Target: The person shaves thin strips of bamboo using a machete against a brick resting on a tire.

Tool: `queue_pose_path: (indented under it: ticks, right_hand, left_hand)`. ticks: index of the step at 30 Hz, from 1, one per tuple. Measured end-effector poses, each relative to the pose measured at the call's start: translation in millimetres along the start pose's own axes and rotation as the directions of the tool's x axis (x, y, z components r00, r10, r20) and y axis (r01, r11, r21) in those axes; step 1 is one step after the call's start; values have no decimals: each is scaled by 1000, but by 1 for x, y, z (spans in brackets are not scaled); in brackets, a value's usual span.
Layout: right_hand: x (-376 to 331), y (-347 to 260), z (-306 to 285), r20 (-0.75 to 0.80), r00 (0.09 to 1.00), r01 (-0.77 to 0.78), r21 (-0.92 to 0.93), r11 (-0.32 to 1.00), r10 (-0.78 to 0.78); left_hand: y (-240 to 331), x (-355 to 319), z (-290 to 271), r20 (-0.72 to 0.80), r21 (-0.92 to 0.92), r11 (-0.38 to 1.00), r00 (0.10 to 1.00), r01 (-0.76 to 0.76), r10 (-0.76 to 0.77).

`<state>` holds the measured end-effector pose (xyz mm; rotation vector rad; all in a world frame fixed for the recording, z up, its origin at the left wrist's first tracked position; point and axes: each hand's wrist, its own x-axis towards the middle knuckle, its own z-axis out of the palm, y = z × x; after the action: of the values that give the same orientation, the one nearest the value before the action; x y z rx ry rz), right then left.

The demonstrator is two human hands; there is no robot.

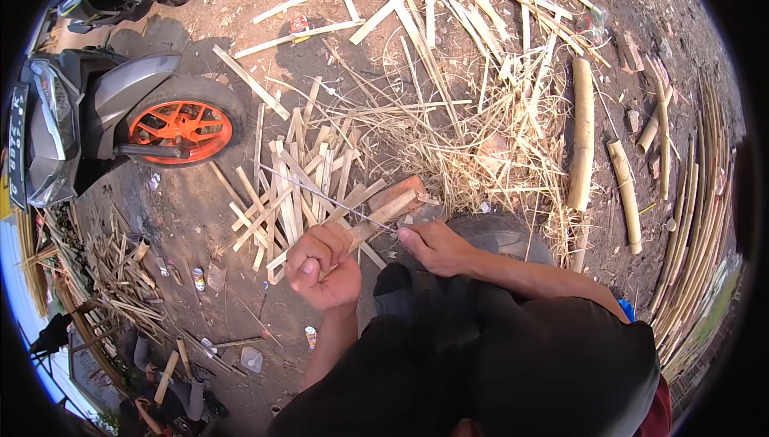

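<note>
Shaving a thin bamboo strip over the scrap pile

Left hand (pixel 323 265) fisted around the strip (pixel 320 193); right hand (pixel 432 246) pinches it near the blade. Best keep the strip taut, strokes shallow, above the slats (pixel 296 189).

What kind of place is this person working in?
Probably an outdoor bamboo workshop in a dirt yard. Split bamboo strips lie heaped on the ground, whole bamboo poles lie nearby, and a scooter is parked beside them.
</note>
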<state>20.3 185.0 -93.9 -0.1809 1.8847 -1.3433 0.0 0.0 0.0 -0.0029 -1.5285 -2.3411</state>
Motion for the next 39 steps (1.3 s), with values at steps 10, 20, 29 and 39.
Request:
queue_pose_path:
  ticks: [10,20,29,39]
  right_hand:
    - [15,16,2,-9,1000,-30,-156,987,29]
    - [14,85,-26,-26,979,-203,-289,936,204]
    - [23,60,-32,-8,961,-264,-316,911,276]
    - [-6,84,-25,-76,959,-283,-331,900,273]
  left_hand:
    - [4,1,-16,-306,34,997,949,-68,75]
    - [0,8,-18,-340,39,996,936,-84,92]
    - [10,21,-35,-386,21,1000,922,5,4]
    - [2,11,-12,-303,8,994,947,-106,104]
